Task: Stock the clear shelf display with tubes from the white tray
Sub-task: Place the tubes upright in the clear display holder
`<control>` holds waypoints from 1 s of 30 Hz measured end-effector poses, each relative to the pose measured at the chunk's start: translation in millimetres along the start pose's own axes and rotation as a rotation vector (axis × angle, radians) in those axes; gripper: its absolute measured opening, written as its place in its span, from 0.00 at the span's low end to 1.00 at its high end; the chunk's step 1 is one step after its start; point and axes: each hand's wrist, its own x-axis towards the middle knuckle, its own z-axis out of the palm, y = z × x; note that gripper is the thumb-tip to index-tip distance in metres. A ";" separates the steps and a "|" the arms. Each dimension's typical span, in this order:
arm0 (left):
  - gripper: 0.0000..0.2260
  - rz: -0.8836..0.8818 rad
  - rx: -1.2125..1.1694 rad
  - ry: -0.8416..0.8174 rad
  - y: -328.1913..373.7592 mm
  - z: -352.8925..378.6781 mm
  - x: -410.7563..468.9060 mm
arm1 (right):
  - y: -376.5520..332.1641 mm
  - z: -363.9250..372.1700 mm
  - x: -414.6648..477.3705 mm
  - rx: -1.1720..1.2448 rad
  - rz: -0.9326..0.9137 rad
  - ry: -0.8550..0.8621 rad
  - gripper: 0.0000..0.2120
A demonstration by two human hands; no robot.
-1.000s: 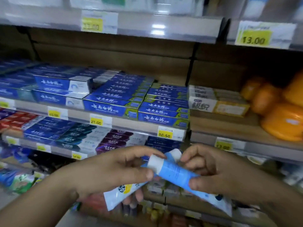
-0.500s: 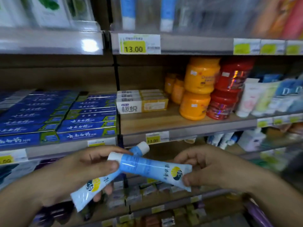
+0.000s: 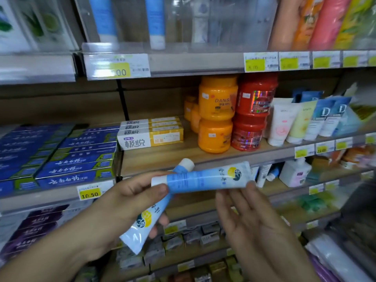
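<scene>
Blue-white upper tube (image 3: 203, 178) pinched by left hand (image 3: 122, 202), below orange jars (image 3: 216, 115) | lower tube (image 3: 146, 216) also gripped | right hand (image 3: 250, 218) wide, fingertips touching upper tube

Wooden store shelves (image 3: 162, 157) with yellow price tags (image 3: 118, 67).

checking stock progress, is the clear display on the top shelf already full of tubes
No, the clear display holds only a few upright tubes, with bare gaps between them.
</scene>
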 end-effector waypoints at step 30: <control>0.31 -0.103 -0.034 -0.651 61.0 -57.9 82.2 | -83.3 16.4 60.6 -0.747 0.415 -0.518 0.30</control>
